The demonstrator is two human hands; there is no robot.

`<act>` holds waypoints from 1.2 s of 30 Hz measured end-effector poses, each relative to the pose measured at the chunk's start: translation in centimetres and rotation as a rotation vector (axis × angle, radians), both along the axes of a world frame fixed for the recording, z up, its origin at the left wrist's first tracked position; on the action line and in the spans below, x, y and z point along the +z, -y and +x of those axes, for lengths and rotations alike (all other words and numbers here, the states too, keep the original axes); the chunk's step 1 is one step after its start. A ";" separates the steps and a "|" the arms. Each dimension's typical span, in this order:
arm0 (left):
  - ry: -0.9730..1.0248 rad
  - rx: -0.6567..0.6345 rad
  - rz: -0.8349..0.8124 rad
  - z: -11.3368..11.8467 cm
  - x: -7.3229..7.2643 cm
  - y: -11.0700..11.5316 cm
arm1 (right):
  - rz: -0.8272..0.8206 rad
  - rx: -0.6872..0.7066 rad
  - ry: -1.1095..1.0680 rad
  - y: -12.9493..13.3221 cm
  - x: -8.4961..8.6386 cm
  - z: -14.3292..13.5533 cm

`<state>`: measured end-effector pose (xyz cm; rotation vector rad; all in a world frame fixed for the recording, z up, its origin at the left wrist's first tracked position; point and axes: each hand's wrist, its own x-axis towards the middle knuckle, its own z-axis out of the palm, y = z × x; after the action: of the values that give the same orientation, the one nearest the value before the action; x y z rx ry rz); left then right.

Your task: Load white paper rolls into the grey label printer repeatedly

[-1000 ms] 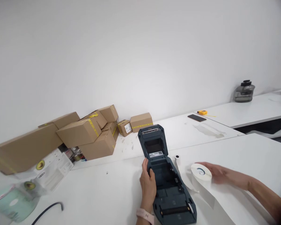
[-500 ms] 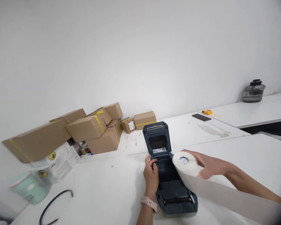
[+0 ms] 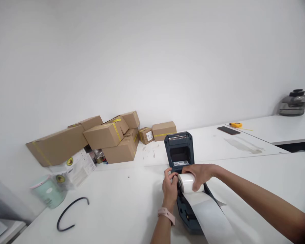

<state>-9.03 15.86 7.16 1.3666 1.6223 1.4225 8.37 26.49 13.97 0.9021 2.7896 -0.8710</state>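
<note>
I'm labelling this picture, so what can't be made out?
Head view: right end of the roll, behind the right hand.
Head view: printer interior beneath the roll, hidden by it.
Head view: end of the paper strip, cut off by the bottom edge.
Head view: lid label text, too small.

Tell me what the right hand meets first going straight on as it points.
Probably the left hand, at the open printer; the right hand, holding the paper roll, points that way, though depth between them is unclear.
</note>
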 end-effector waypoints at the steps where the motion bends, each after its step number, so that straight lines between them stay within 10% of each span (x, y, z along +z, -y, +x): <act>1: -0.006 0.006 0.002 0.1 -0.1 0.0 | 0.018 -0.002 0.021 0.1 -0.2 -0.2; 13: -0.040 -0.038 0.006 0.3 -0.3 0.0 | 0.200 0.018 -0.069 0.9 -3.1 -1.2; 18: 0.123 -0.013 -0.064 1.0 -2.2 4.3 | 0.246 -0.078 -0.412 1.9 0.9 0.8; 23: 0.322 0.184 -0.226 2.7 -5.2 9.5 | 0.476 -0.603 -1.050 -0.7 7.2 1.5; 32: -0.377 -0.106 0.064 4.5 0.0 8.3 | 0.208 -0.549 -0.984 -3.3 7.1 -0.9; 36: -0.433 -0.196 0.083 4.8 -0.7 8.3 | 0.227 -0.518 -1.003 -0.8 6.5 0.2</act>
<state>-4.27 7.52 6.42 1.9273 1.6406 1.1426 8.57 27.27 20.52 1.6410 3.5856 -1.4033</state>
